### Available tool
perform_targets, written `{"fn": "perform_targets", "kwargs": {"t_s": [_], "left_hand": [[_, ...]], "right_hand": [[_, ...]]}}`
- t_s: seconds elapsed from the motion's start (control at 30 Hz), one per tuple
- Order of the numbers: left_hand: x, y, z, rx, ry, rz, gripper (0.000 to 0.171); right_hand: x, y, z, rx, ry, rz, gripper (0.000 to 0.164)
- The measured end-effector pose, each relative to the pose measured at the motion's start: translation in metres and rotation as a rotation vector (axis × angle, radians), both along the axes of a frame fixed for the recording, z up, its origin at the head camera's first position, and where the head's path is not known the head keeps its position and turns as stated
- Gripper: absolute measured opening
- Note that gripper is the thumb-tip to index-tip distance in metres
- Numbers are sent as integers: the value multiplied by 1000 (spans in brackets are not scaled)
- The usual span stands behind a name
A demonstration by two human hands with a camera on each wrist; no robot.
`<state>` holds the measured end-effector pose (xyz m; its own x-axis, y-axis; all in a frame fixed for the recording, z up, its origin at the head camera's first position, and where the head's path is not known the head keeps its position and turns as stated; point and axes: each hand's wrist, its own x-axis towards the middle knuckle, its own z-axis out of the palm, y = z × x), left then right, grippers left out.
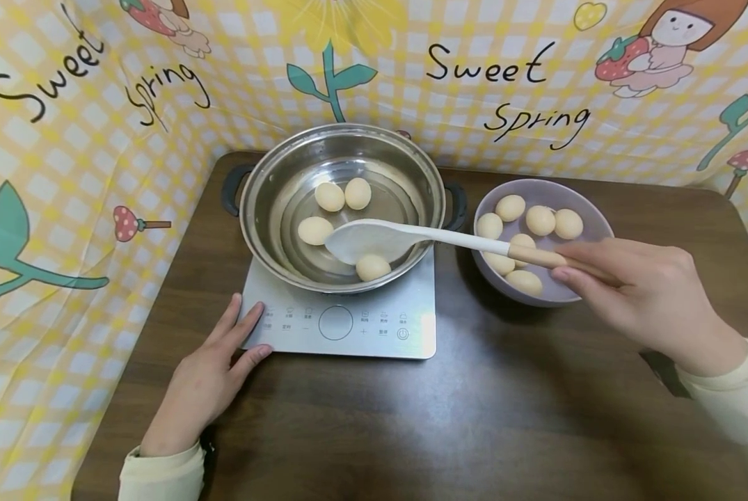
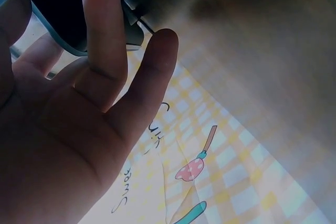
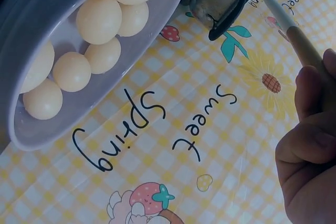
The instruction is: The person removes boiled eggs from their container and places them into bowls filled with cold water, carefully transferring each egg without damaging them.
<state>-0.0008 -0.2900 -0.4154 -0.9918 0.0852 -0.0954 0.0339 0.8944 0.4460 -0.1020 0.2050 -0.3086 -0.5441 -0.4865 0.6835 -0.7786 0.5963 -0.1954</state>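
My right hand grips the wooden handle of a white cooking spoon, also in the right wrist view, where the fingers curl round the handle. The spoon's bowl is inside a steel pot, close to one egg near the front rim and another egg on its left. Two more eggs lie together toward the back of the pot. The left hand, its fingers extended, touches the left front corner of a silver induction cooker under the pot.
A purple bowl holding several eggs stands right of the pot, below the spoon's handle. Dark side handles stick out from the pot. Patterned yellow cloth hangs behind and left of the brown table.
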Motion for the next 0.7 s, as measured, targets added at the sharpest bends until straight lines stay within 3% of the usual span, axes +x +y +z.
{"fn": "perform_targets", "kwargs": {"t_s": [0.37,0.5,0.63,0.7], "left_hand": [[0,0,-1,7,10,1,67],[0,0,-2,6,-2,0,68],[0,0,-2,3,-13,1,68],[0,1,-1,2,-13,1,68]], "right_hand": [[4,-1,-1,-59,-88,47,54],[4,0,0,-93,-221,43,49],[5,3,3,-98,-409,-24,11],[4,4,4,-85,-493,-58,15]]}}
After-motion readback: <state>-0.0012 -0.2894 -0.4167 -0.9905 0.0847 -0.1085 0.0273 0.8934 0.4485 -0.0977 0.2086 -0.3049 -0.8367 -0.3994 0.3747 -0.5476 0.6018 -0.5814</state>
